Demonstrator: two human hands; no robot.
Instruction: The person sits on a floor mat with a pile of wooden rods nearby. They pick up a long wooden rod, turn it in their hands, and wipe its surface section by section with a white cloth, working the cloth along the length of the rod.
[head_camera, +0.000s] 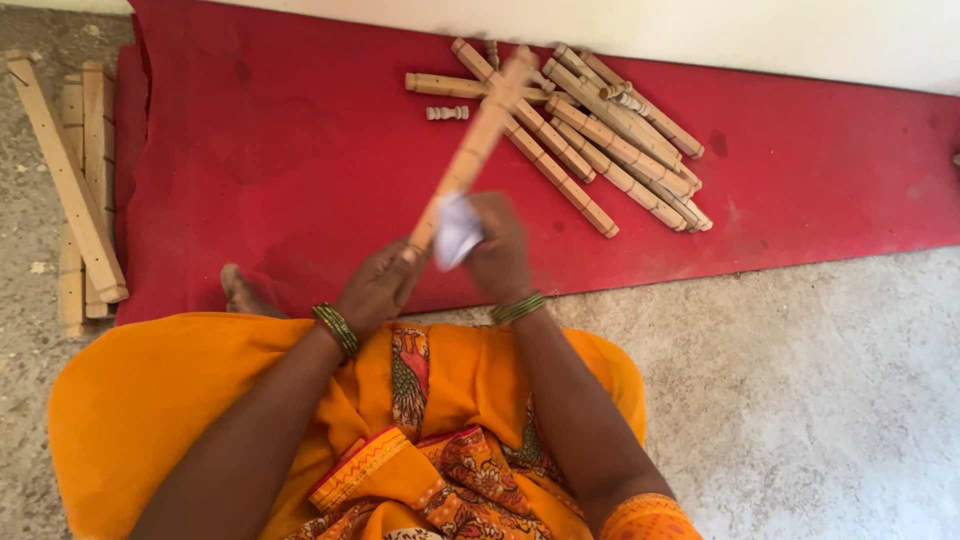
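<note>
I see my left hand (378, 290) closed around the near end of a long turned wooden rod (472, 150), which slants up and away to the right, its far end blurred over the pile beyond. My right hand (497, 250) is clamped on a crumpled piece of white paper (456, 232), pressed against the rod just beyond my left hand's grip. Both wrists carry green bangles (337, 328). Beyond my hands, a pile of similar turned wooden rods (610, 140) lies on the red mat (280, 150), far and to the right, with one short turned peg (447, 113) just left of it. At the far left, flat wooden slats (80, 190) rest half on the mat's edge and half on the grey floor (820, 380). Orange patterned cloth (440, 430) covers my lap in the near foreground, and a bare foot (240, 292) shows at its left.
</note>
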